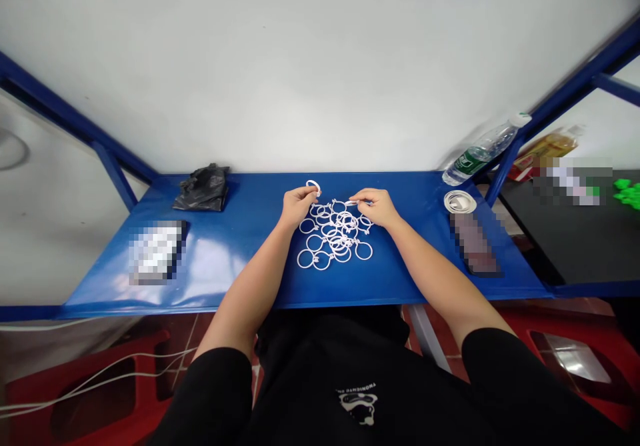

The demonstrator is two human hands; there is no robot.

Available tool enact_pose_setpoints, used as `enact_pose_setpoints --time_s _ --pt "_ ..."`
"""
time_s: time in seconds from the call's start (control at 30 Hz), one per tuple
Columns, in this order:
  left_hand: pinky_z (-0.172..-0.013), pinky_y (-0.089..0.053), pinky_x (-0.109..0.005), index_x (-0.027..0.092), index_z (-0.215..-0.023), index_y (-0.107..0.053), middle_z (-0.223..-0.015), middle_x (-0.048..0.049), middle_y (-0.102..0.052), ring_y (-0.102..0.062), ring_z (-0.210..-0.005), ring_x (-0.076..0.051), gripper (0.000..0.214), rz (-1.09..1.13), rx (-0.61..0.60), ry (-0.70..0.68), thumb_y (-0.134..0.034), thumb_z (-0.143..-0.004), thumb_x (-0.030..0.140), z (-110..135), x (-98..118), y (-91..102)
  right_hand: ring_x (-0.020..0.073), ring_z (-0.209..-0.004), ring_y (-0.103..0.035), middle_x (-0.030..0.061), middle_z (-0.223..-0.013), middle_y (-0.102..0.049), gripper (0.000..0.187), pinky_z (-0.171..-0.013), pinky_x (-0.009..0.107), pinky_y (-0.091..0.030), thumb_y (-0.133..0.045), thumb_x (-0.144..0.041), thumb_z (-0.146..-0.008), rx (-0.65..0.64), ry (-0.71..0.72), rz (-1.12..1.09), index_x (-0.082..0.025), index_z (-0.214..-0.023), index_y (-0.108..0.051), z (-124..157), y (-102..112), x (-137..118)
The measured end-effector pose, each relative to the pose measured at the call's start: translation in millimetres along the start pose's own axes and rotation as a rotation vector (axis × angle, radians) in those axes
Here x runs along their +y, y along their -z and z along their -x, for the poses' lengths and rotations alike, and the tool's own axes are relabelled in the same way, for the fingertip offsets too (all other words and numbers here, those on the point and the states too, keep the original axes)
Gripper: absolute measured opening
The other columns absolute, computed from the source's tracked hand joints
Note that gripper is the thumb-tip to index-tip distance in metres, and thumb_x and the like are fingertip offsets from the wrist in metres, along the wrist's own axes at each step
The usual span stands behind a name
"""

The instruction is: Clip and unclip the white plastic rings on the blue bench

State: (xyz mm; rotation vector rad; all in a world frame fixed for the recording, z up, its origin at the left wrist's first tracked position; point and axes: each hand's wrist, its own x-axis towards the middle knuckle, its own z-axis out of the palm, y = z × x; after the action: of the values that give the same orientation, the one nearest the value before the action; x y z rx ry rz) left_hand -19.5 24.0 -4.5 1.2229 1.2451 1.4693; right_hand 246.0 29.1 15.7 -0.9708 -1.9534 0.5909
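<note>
There is one bit of writing that almost can be read. It is on the black shirt (357, 406) at the bottom middle of the picture. A line of small white letters (356, 390) sits upside down over a white picture, but the letters are too small and bent to read for sure. The water bottle (480, 149) at the upper right has a green label (467, 161), and its words are too small to read. The blurry box (156, 251) at the left shows no words that can be read.

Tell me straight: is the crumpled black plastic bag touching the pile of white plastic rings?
No, the crumpled black plastic bag lies on the blue table, apart from the pile of white plastic rings.
</note>
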Motion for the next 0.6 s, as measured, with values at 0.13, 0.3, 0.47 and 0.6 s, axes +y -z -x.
enact_pose_setpoints --time_s 0.13,0.3,0.47,0.6 --pt "-0.072 -0.061 -0.034 0.018 -0.087 -0.086 -0.087 -0.0071 -0.081 -0.072 -0.071 -0.02 0.025 -0.006 -0.008 -0.007 -0.082 -0.072 0.037 0.1 -0.8 0.2 0.021 -0.084 -0.078 0.0023 -0.091 -0.083 0.033 -0.08 0.035 -0.064 -0.059 -0.009 -0.076 0.021 0.028 -0.004 -0.025 -0.084 -0.086 -0.6 0.1 -0.7" --pt "-0.076 -0.061 -0.034 0.02 -0.082 -0.085 -0.095 -0.0065 -0.082 -0.076 -0.091 -0.025 0.019 -0.007 -0.006 -0.017 -0.081 -0.071 0.035 -0.3 -2.2 -0.4 0.0207 -0.081 -0.078 0.0012 -0.089 -0.083 0.034 -0.079 0.035 -0.064 -0.057 -0.009 -0.075 0.015 0.026 -0.007 -0.026 -0.082 -0.085 -1.1 0.2 -1.1" --pt "-0.075 -0.06 -0.033 0.019 -0.083 -0.085 -0.097 -0.0068 -0.082 -0.076 -0.094 -0.026 0.018 -0.011 -0.017 -0.017 -0.08 -0.072 0.032 -1.1 -4.4 -0.2 0.0205 -0.082 -0.078 0.0013 -0.089 -0.083 0.036 -0.082 0.036 -0.065 -0.055 -0.008 -0.077 0.021 0.025 -0.022 -0.026 -0.082 -0.086 -0.6 0.8 -1.3" --pt "-0.07 -0.058 -0.031 0.017 -0.085 -0.086 -0.087 -0.0059 -0.08 -0.072 -0.078 -0.02 0.023 -0.027 -0.016 -0.036 -0.082 -0.072 0.035 -1.3 -5.9 0.4 0.0193 -0.081 -0.078 0.0028 -0.094 -0.083 0.037 -0.08 0.036 -0.066 -0.055 -0.011 -0.08 0.014 -0.014 -0.05 -0.025 -0.092 -0.087 1.6 -0.5 2.3"
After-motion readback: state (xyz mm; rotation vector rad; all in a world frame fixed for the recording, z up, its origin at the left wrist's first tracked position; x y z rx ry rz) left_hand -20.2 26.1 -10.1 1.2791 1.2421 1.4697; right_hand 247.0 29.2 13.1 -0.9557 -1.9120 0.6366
